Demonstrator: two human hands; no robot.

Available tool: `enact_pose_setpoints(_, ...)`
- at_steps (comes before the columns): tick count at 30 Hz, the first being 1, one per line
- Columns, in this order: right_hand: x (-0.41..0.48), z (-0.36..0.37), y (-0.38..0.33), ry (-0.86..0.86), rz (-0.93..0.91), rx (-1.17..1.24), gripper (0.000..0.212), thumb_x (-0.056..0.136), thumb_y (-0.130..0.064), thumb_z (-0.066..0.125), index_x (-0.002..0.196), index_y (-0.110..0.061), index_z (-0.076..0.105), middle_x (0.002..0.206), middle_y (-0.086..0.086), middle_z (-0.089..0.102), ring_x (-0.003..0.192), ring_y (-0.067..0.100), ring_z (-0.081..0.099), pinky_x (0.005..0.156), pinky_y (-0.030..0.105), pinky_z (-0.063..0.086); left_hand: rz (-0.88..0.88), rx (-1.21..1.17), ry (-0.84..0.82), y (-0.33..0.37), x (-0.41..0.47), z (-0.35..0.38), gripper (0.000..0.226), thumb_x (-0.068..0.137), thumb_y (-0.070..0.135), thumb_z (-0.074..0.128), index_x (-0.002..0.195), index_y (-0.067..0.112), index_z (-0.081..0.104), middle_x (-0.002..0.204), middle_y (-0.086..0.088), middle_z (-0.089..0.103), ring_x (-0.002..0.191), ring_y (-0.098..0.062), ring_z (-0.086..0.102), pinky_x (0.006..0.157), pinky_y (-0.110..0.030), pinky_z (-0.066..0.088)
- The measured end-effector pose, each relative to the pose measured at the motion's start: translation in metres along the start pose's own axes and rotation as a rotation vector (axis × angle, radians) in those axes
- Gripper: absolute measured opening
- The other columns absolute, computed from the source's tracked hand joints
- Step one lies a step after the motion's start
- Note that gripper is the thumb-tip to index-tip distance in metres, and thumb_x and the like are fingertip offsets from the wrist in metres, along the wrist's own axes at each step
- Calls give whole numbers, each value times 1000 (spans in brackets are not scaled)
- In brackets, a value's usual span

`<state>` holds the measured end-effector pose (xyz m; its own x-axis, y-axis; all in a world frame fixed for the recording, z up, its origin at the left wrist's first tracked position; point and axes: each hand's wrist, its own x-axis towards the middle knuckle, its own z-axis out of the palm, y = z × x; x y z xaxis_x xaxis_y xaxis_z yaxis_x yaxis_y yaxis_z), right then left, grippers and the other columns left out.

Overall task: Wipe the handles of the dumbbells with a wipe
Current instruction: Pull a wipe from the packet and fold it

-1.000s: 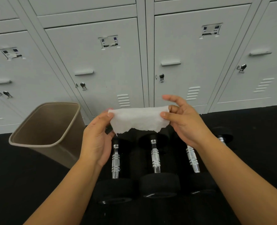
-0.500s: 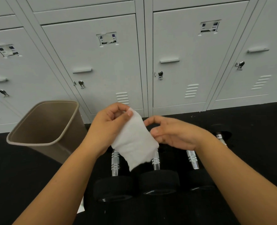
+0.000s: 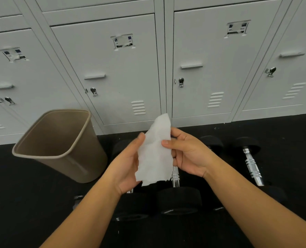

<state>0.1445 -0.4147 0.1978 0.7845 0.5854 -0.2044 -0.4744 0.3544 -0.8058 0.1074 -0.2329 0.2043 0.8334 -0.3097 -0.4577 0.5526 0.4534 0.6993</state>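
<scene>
A white wipe (image 3: 154,154) stands upright between my two hands, folded lengthwise. My left hand (image 3: 126,164) cups its left edge and my right hand (image 3: 188,154) pinches its right edge with thumb and fingers. Below them, black dumbbells with chrome handles lie on the dark floor. The middle dumbbell (image 3: 178,197) shows a bit of handle under the wipe. The right dumbbell (image 3: 252,167) lies clear of my hands. My left wrist mostly hides the left dumbbell (image 3: 129,206).
A tan waste bin (image 3: 59,145) stands tilted in view at the left, close to my left hand. Grey lockers (image 3: 123,77) line the wall behind the dumbbells. Black floor (image 3: 283,140) spreads to the right.
The wipe was stretched wide between both hands, then hung from my left hand; now it is folded narrower and upright, held by both hands again.
</scene>
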Motion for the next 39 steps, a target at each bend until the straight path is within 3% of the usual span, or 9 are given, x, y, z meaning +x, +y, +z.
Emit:
enact_pose_setpoints(4,1,-3,-1,-21,-36,-20,38,86,2,59,121,-14,61,117,12,68,109,31,65,90,45,56,223,82,1,9,-2,-5,51,85,14,65,133,4,55,134,-25,58,124,-43,55,104,-60,42)
enact_pose_setpoints(13,1,-5,-13,20,-148,-54,30,80,3,57,106,-4,69,103,9,73,100,24,69,89,36,57,500,345,-72,17,-7,-7,27,79,10,68,105,13,76,117,-10,72,113,-28,66,88,-33,56)
enact_pose_setpoints(17,-3,-1,-21,39,-254,-320,48,85,17,46,61,-17,70,83,-2,60,78,12,58,69,23,47,650,540,-14,19,-4,-14,13,76,10,65,80,1,73,101,-10,63,99,-28,60,83,-42,49)
enact_pose_setpoints(19,-3,-1,-22,83,-293,-417,52,82,20,42,55,-17,65,85,-1,57,80,13,55,65,20,44,659,506,5,17,-2,-12,21,84,-4,57,72,5,72,105,-7,68,102,-26,63,81,-37,52)
enact_pose_setpoints(22,0,-2,-18,105,-327,-460,52,86,17,37,58,-17,65,94,5,61,91,25,58,74,33,47,602,444,26,14,-4,-3,50,98,-9,39,75,18,74,109,1,72,105,-23,66,79,-41,59)
enact_pose_setpoints(25,0,-4,-16,142,-274,-463,50,90,11,35,62,-17,65,93,11,64,90,26,64,80,42,52,518,332,66,17,-3,-2,41,100,2,34,83,18,68,92,0,70,90,-24,64,65,-43,54)
enact_pose_setpoints(29,-6,-3,-22,39,-116,-309,17,77,-4,45,80,-13,60,88,8,67,78,24,68,67,37,56,460,309,9,20,-2,-6,17,80,28,61,91,16,63,92,-8,64,88,-26,61,66,-42,51)
enact_pose_setpoints(35,-3,-2,-20,-10,82,-507,28,83,-12,70,108,-7,61,88,10,70,72,19,66,56,30,52,381,617,-24,30,5,-5,78,71,5,80,133,34,43,98,-14,71,94,-34,69,81,-48,58)
enact_pose_setpoints(39,3,-1,-10,82,-4,-262,14,84,-8,66,97,-10,62,85,7,68,64,18,64,45,23,48,330,302,165,23,6,5,68,72,22,75,135,17,49,113,-15,69,101,-30,69,78,-41,59)
